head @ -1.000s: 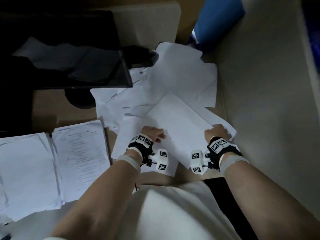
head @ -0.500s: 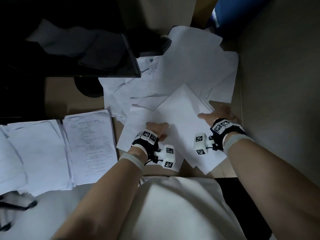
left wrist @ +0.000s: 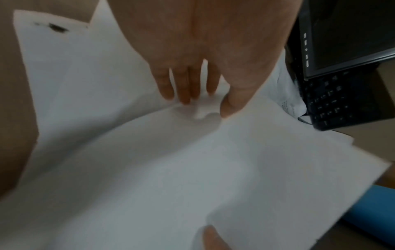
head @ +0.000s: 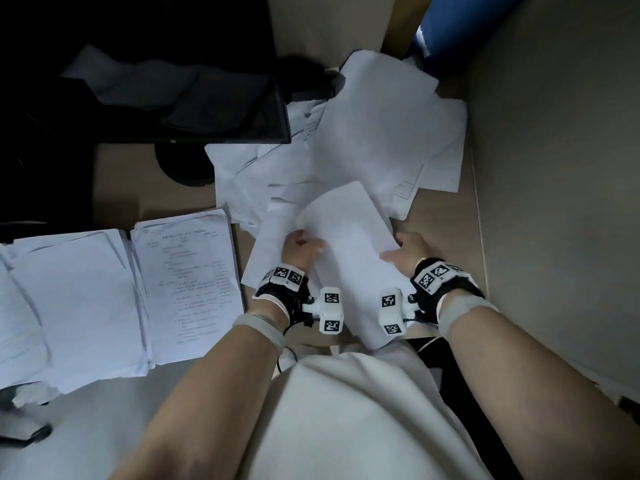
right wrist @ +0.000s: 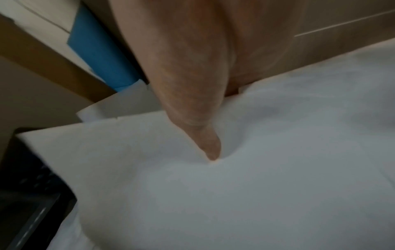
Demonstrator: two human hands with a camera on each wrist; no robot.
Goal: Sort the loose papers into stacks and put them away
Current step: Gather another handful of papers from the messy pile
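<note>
A bundle of white papers [head: 349, 251] lies slightly bowed between my hands near the desk's front edge. My left hand [head: 302, 244] pinches its left edge; in the left wrist view the thumb and fingers [left wrist: 183, 91] close on the sheet [left wrist: 192, 169]. My right hand [head: 403, 249] grips the right edge. In the right wrist view its thumb [right wrist: 206, 140] presses into the top sheet [right wrist: 235, 186], and the fingers are hidden beneath. Behind the bundle sprawls a loose pile of papers [head: 377, 133]. Two sorted stacks, printed [head: 187, 282] and blank [head: 69, 299], lie at the left.
A dark monitor [head: 138, 81] on a round base [head: 183, 168] stands at the back left, with a black keyboard [left wrist: 337, 101] under it. A blue roll [head: 450, 26] leans in the back corner. A grey partition [head: 554, 168] walls the right side.
Both hands have slid further along the bundle's sides and now hold it by both long edges. The bundle has turned to point away from me.
</note>
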